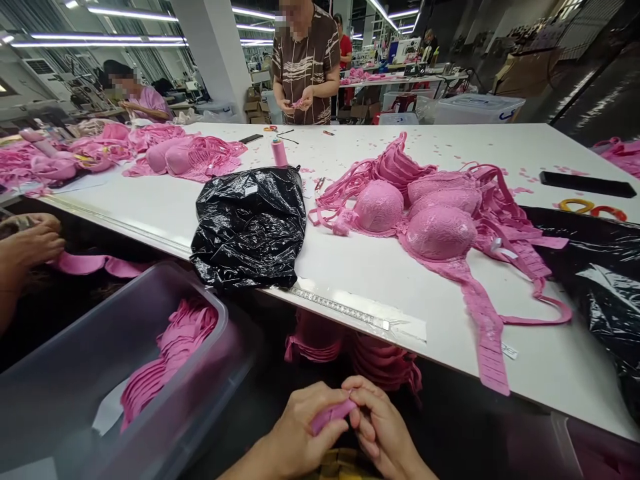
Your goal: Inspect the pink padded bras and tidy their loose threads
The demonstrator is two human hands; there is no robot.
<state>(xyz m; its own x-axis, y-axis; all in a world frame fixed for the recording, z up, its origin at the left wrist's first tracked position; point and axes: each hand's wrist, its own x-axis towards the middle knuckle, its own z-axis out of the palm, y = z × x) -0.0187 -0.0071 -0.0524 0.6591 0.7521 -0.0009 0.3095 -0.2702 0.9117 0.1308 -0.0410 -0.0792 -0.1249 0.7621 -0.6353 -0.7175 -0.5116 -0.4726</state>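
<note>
Low in the view, below the table edge, my left hand [300, 430] and my right hand [383, 427] meet with fingers curled. Both pinch a small folded pink fabric strap piece [331, 415] between them. Above them on the white table [380, 273] lies a heap of pink lace bras [435, 213] with straps trailing over the edge. More pink pieces [350, 353] hang below the tabletop in front of my hands.
A grey plastic bin [75, 373] with stacked pink pieces [170, 353] stands at my left. Black plastic bags lie on the table [250, 227] and at the right [600, 280]. Another person's hand [30, 243] holds pink fabric at far left. A person in a striped shirt [305, 63] stands across the table.
</note>
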